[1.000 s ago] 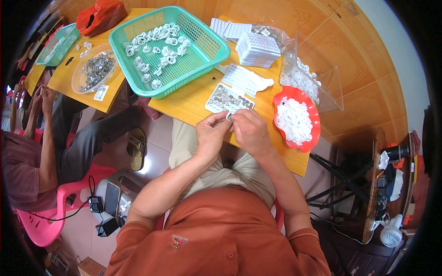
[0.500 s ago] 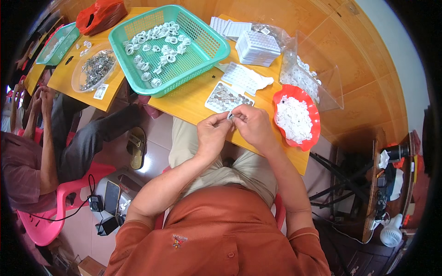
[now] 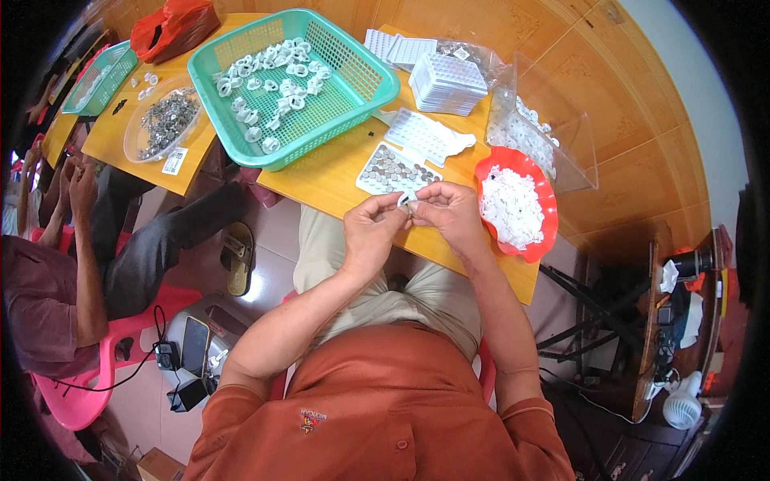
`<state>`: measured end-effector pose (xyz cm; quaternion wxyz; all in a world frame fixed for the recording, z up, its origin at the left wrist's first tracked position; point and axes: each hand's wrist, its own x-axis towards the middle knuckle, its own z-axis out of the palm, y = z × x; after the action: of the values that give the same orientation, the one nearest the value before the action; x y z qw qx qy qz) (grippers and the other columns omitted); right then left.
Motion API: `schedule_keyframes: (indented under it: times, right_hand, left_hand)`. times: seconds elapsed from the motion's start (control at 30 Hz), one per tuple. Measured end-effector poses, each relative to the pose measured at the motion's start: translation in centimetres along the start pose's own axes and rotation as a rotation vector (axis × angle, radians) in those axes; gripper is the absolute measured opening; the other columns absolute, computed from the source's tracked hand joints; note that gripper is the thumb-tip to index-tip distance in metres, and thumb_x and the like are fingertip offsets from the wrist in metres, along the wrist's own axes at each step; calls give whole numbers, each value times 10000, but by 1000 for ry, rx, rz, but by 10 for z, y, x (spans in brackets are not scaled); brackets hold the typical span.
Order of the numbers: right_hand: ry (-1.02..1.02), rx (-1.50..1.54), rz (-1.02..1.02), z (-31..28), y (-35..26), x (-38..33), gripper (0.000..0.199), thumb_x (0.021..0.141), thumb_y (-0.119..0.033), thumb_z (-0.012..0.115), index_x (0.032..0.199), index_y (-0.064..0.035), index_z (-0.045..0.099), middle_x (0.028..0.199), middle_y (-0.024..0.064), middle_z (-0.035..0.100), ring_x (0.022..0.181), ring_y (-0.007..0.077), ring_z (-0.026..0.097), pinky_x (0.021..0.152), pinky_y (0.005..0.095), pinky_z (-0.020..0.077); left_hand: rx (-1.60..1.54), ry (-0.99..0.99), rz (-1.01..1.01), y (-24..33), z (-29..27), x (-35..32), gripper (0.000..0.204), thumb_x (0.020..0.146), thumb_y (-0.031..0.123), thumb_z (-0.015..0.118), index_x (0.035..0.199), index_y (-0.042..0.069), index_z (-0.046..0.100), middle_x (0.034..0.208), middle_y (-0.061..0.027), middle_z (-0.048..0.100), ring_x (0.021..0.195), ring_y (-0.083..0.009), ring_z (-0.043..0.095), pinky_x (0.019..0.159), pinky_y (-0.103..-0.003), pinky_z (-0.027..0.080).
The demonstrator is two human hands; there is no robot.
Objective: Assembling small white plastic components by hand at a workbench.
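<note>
My left hand (image 3: 370, 234) and my right hand (image 3: 452, 218) meet at the table's near edge. Between their fingertips they pinch a small white plastic ring-like piece (image 3: 406, 198) with a dark spot on it. The fingers partly cover it, and finer detail is too small to make out. Just beyond the hands lies a white tray (image 3: 363, 183) with many round silvery discs (image 3: 391, 167) that look like button cells. To the right of my right hand stands a red wavy-rimmed bowl (image 3: 549, 204) full of small white plastic parts (image 3: 511, 210).
A green basket (image 3: 345, 120) with white ring-like pieces (image 3: 295, 68) stands at the back left. Stacked white trays (image 3: 447, 86) and a clear bin (image 3: 573, 152) are at the back right. Left are a tub of metal parts (image 3: 167, 128) and a seated person (image 3: 56, 297).
My right hand has turned and shifted slightly right, its fingers now flatter. More of the white piece shows between the fingertips.
</note>
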<state>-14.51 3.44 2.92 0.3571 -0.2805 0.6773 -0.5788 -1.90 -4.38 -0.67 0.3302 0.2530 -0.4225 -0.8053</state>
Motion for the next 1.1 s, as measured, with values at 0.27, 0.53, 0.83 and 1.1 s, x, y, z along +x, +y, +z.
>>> schedule_keyframes:
  times: [0.27, 0.53, 0.83, 1.1]
  right_hand:
    - [-29, 112, 38, 1, 0, -8, 137, 834, 4, 654, 958, 44, 612, 855, 117, 673, 739, 170, 675, 694, 286, 579]
    - [-4, 184, 44, -3, 2, -14, 143, 850, -13, 639, 978, 46, 614, 874, 124, 682, 732, 166, 679, 698, 282, 582]
    - [-1, 215, 59, -5, -2, -18, 132, 839, 2, 645, 960, 51, 620, 858, 117, 677, 727, 142, 665, 674, 275, 580]
    - [-27, 205, 35, -4, -4, -20, 145, 844, 1, 639, 978, 54, 617, 873, 129, 682, 741, 158, 676, 691, 283, 585]
  left_hand:
    - [-58, -1, -27, 2, -1, 1, 220, 830, -28, 641, 1040, -88, 615, 886, -114, 676, 719, -113, 626, 668, -220, 516]
    - [-107, -27, -89, 5, 1, -1, 221, 826, -30, 645, 1042, -74, 622, 910, -116, 681, 754, -120, 639, 684, -223, 526]
    - [-111, -57, -120, 3, 2, -1, 221, 828, -28, 652, 1044, -66, 625, 933, -117, 678, 784, -125, 644, 696, -227, 536]
    - [-101, -37, -146, 7, 2, -1, 205, 820, -33, 661, 1020, -60, 625, 897, -109, 672, 757, -123, 642, 689, -230, 539]
